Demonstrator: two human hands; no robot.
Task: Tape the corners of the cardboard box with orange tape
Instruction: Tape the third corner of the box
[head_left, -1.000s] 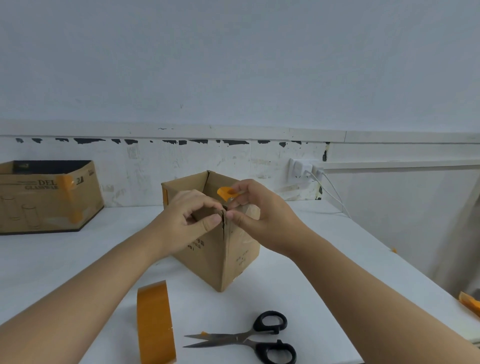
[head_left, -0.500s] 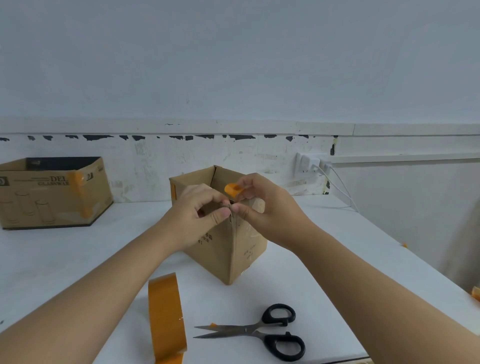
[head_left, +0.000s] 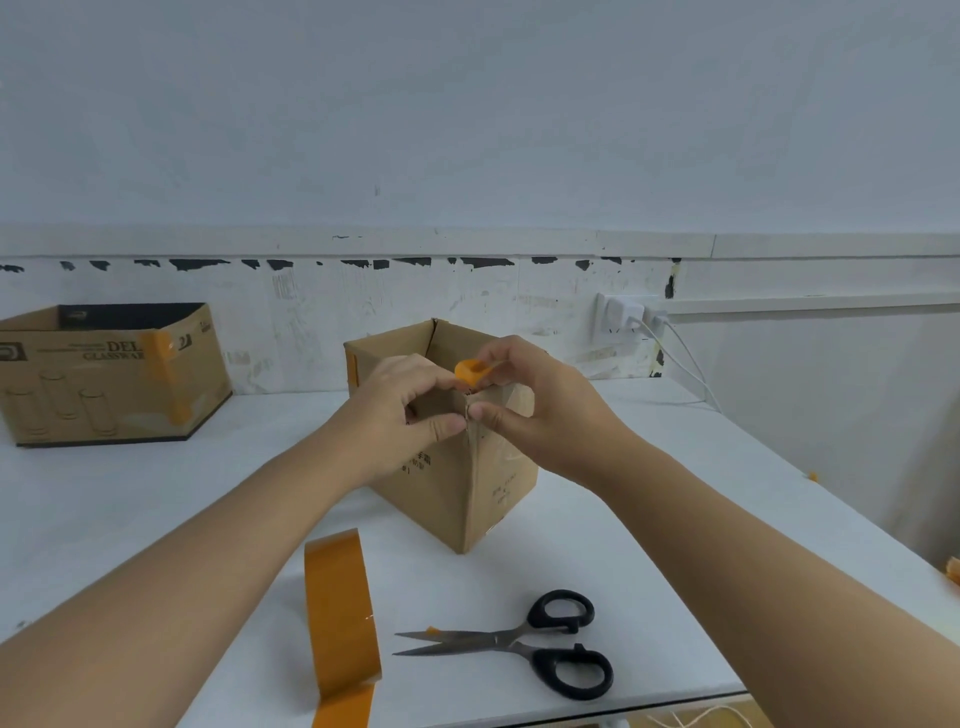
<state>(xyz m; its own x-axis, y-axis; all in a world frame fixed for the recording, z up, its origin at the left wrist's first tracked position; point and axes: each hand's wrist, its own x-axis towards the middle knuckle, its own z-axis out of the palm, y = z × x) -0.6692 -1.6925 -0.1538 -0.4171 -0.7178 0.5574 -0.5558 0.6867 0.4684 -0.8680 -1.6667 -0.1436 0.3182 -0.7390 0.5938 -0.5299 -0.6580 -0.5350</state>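
A small open cardboard box (head_left: 467, 483) stands on the white table (head_left: 156, 499) with one corner edge facing me. My left hand (head_left: 400, 410) pinches the top of that corner, thumb against the left panel. My right hand (head_left: 540, 405) pinches the same corner from the right, and a curled piece of orange tape (head_left: 470, 371) sticks up from its fingers above the rim. An orange strip (head_left: 352, 366) runs down the box's far left corner. The roll of orange tape (head_left: 340, 618) stands on edge near the table's front.
Black-handled scissors (head_left: 540, 644) lie open at the front right. A larger cardboard box (head_left: 104, 379) with orange tape on its corner stands at the back left. Plugs and white cables (head_left: 670, 343) hang at the wall socket. Orange scraps (head_left: 953, 571) lie at the right edge.
Both hands keep their hold on the box's near top corner. The view has tipped downward slightly, so everything sits a little higher in frame and the tape roll and scissors show more fully.
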